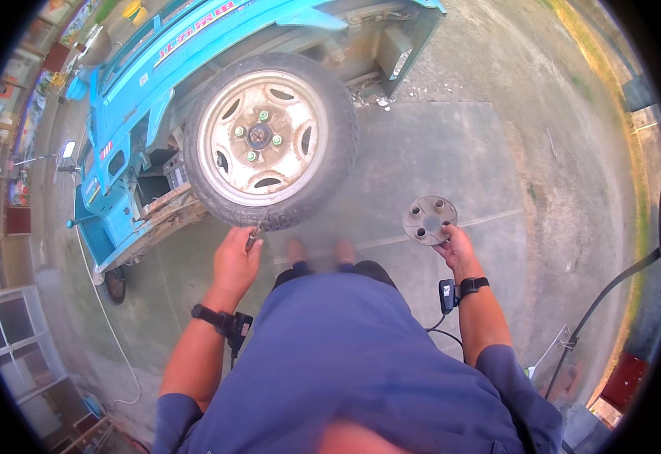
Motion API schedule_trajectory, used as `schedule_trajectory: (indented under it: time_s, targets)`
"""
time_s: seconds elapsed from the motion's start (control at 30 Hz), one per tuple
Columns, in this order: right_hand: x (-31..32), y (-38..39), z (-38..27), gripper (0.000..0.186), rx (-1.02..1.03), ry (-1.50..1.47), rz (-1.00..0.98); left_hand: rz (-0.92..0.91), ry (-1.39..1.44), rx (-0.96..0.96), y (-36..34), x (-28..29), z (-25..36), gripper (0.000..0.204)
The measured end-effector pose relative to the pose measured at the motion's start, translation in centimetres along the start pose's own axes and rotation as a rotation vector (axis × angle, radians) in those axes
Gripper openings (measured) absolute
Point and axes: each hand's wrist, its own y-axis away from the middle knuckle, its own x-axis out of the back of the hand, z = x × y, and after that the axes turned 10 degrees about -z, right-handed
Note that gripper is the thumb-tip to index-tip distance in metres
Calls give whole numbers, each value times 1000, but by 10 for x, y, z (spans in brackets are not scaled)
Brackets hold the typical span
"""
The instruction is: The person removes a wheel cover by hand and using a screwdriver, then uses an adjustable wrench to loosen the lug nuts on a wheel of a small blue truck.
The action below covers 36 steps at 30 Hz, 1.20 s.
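Note:
My left hand (236,265) is closed around a small screwdriver-like tool (253,237), held just below the tyre's lower edge; most of it is hidden by my fingers. Off to the right, my right hand (456,250) grips a round grey hubcap (430,221) by its lower right edge. Several holes ring the cap's raised middle. In front of me stands a wheel with a black tyre (339,140) and a worn, pale steel rim (221,125). Its centre hub (259,136) is bare, with several greenish wheel nuts around it.
The wheel sits at the side of a blue cargo vehicle (217,38), whose small front wheel (116,284) is at the left. Concrete floor (421,166) lies beneath, with white debris (383,101) by the vehicle's rear. A pale cable (92,276) runs along the left.

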Motion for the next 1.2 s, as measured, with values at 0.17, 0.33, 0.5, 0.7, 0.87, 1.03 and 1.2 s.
schedule_trajectory:
  time_s: [0.17,0.33,0.5,0.7,0.87,1.03,1.2]
  targets:
    - [47,-27,-10,43,52,-17,56,-6,8,56,5,-3,11,23]
    - [77,-23,-55,53,170,-72,158,-13,10,58,7,-8,15,25]
    - [59,15,-64,66,106,178,369,-47,2,40,8,-9,20,25]
    - [-12,53,1,53,90,317,-30,-147,142,-6,-5,-11,32,28]
    - [-122,100,26,48,133,722,-517,-510,557,76,-21,-10,70,32]
    - [-195,139,40,47,18,508,-803,-722,765,70,-21,-27,81,38]
    - [-177,157,44,39,1,397,-709,-887,746,52,-21,-53,91,46]
